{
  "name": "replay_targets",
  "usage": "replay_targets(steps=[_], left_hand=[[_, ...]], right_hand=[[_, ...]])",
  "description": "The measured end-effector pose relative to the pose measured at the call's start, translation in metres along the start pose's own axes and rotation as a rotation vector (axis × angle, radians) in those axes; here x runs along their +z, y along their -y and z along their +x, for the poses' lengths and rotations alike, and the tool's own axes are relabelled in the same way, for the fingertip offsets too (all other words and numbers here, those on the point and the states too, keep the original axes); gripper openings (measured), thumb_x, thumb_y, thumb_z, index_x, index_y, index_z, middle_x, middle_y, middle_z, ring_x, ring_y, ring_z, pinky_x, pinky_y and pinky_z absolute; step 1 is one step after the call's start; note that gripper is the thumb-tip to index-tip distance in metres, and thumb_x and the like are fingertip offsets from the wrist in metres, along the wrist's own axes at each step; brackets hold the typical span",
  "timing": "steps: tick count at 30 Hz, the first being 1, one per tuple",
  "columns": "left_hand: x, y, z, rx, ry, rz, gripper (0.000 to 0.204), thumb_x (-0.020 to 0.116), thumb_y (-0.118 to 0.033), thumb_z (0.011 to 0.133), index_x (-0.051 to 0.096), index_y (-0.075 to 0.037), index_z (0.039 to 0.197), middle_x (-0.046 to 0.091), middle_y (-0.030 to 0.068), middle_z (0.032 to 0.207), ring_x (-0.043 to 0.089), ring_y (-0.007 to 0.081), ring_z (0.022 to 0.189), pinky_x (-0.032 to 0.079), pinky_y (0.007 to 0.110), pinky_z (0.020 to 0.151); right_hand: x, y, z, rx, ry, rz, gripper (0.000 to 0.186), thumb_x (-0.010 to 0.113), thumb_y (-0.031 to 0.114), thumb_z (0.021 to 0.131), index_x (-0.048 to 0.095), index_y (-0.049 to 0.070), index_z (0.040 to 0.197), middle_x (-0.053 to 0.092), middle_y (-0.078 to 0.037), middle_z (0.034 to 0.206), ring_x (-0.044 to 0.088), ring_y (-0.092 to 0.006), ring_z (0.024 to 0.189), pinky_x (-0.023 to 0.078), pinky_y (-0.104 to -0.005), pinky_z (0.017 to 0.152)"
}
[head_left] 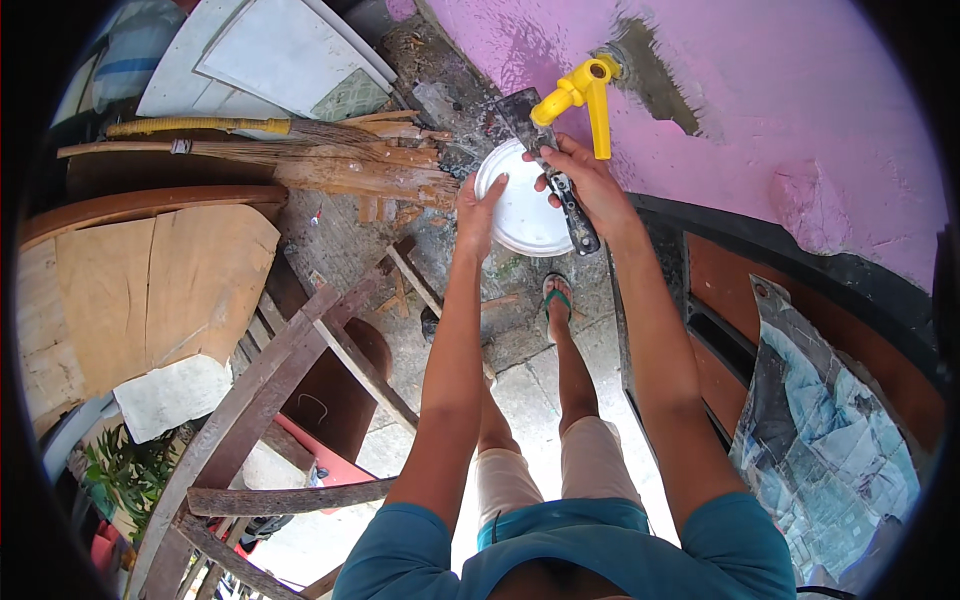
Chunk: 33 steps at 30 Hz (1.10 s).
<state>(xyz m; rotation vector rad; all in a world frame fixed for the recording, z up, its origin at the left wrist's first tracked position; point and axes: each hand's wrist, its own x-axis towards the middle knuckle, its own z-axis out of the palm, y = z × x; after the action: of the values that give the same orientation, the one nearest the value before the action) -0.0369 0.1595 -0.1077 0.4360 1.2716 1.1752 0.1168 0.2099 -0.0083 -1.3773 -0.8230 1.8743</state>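
My left hand (476,215) grips the left rim of a round white plastic lid (528,218), its thumb lying over the top. In my right hand (596,188) is a putty knife (577,222) with a black, stained handle and a wide dark blade. The handle slants across the lid's right side, and the blade points up and left, under the mouth of a yellow tap (575,88). That tap sticks out of a pink wall (760,110), with a bare grey cement patch (655,75) around its base.
Wooden frame pieces (250,390) and plywood panels (150,290) crowd the left. A stick broom (230,150) lies by broken wood (370,175). White boards (270,60) lean at the far left. A crumpled silvery-blue sheet (820,450) stands on my right, beside a dark-framed brown panel (725,275).
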Motion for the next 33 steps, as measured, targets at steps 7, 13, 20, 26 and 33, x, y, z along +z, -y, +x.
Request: replay_targets(steps=[7,13,20,26,33], left_hand=[[0.021,-0.007,0.012,-0.065,0.053,-0.065,0.030,0.076,-0.018,0.079,0.063,-0.003,0.102,0.067,0.0042,0.090,0.062,0.0094,0.074,0.050,0.025,0.065],[0.018,-0.002,0.028,-0.149,0.037,-0.108,0.029,0.068,-0.031,0.086,0.066,-0.003,0.094,0.067,0.0029,0.088,0.060,0.0085,0.071,0.049,0.024,0.065],[0.025,0.010,0.074,0.014,0.013,0.045,0.040,0.041,-0.038,0.099,0.062,-0.004,0.104,0.063,0.0038,0.094,0.054,0.0120,0.083,0.042,0.027,0.081],[0.036,0.028,0.057,-0.096,-0.149,-0.106,0.058,0.044,-0.049,0.095,0.060,0.004,0.111,0.063,0.0100,0.102,0.057,0.0157,0.091,0.044,0.029,0.085],[0.047,0.032,0.061,0.156,-0.101,0.135,0.049,0.042,-0.042,0.095,0.057,0.000,0.115,0.058,0.0094,0.112,0.053,0.0172,0.102,0.041,0.030,0.087]], right_hand=[[0.001,0.018,-0.003,-0.427,-0.245,-0.907,0.056,0.073,0.026,0.080,0.051,-0.006,0.120,0.066,-0.017,0.093,0.065,-0.0278,0.081,0.050,-0.0362,0.071],[-0.005,0.032,-0.042,-0.430,-0.327,-1.214,0.045,0.073,0.014,0.074,0.056,-0.009,0.109,0.063,-0.025,0.088,0.062,-0.0408,0.084,0.049,-0.0423,0.073],[-0.009,0.014,-0.046,-0.531,-0.476,-0.862,0.028,0.070,0.009,0.075,0.060,-0.003,0.099,0.065,-0.020,0.078,0.065,-0.0361,0.074,0.049,-0.0380,0.065],[-0.004,0.003,-0.060,-0.512,-0.493,-0.728,0.024,0.068,0.006,0.079,0.060,-0.001,0.100,0.067,-0.018,0.085,0.067,-0.0273,0.077,0.049,-0.0331,0.069],[-0.007,-0.027,-0.070,-0.427,-0.477,-0.645,0.026,0.069,0.007,0.078,0.059,-0.001,0.101,0.066,-0.014,0.081,0.061,-0.0226,0.069,0.047,-0.0304,0.068]])
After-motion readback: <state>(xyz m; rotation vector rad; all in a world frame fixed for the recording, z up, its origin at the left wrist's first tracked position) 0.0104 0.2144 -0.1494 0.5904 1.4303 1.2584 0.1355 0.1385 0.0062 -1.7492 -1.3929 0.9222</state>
